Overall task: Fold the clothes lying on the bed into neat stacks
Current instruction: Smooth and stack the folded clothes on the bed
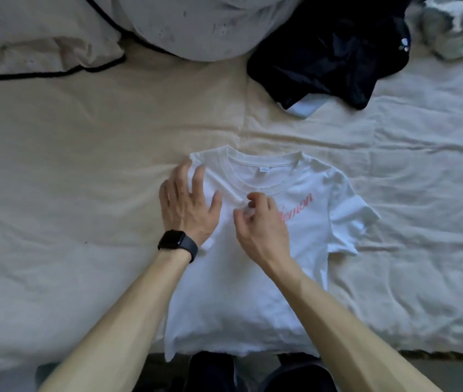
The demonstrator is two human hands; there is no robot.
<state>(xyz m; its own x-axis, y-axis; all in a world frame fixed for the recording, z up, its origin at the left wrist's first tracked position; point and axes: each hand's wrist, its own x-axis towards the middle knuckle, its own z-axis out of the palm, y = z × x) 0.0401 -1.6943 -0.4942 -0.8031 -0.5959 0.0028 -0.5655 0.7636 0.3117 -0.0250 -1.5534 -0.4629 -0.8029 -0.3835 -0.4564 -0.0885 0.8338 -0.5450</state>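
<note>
Left hand (189, 205) presses flat, fingers spread, on the white T-shirt (241, 301); right hand (258, 222) pinches its cloth. One sleeve (352, 210) lies unfolded and the dark clothes (329, 49) are untouched, so it looks like early going.

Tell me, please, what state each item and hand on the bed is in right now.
white T-shirt: lying flat, front up, one sleeve spread out.
dark clothes: crumpled heap, unfolded.
left hand: open, flat on the T-shirt's shoulder.
right hand: pinching fabric below the collar.

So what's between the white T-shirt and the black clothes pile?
Only bare, wrinkled bedsheet, seen in the head view; the white T-shirt and black clothes pile lie apart.
</note>
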